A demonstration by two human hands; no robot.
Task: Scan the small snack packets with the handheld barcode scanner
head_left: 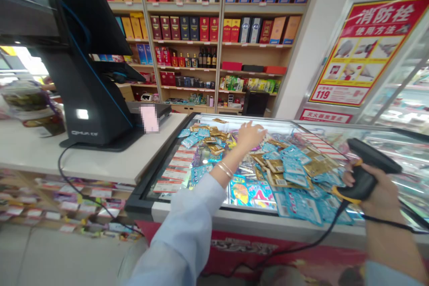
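Observation:
My right hand (380, 183) is wrapped round a black barcode scanner (368, 165) with orange trim, its cable hanging below. Stretched out over the glass top of a chest freezer, my left hand (248, 136) has its fingers apart and seems to hold nothing. It hovers at or just above the glass between two heaps of small packets; whether it touches any, I cannot tell. Blue packets (291, 161) and gold packets (317, 165) are piled to its right. On its left lie more gold packets (214, 147) and light-blue packets (191, 139).
A black checkout terminal (90, 94) stands on the white counter (144, 156) at left, beside stacked tubs (36, 107). The freezer's dark frame (137, 203) borders the glass. Boxed bottles fill shelves (187, 6) behind. The scanner's cable (301, 248) loops across the freezer front.

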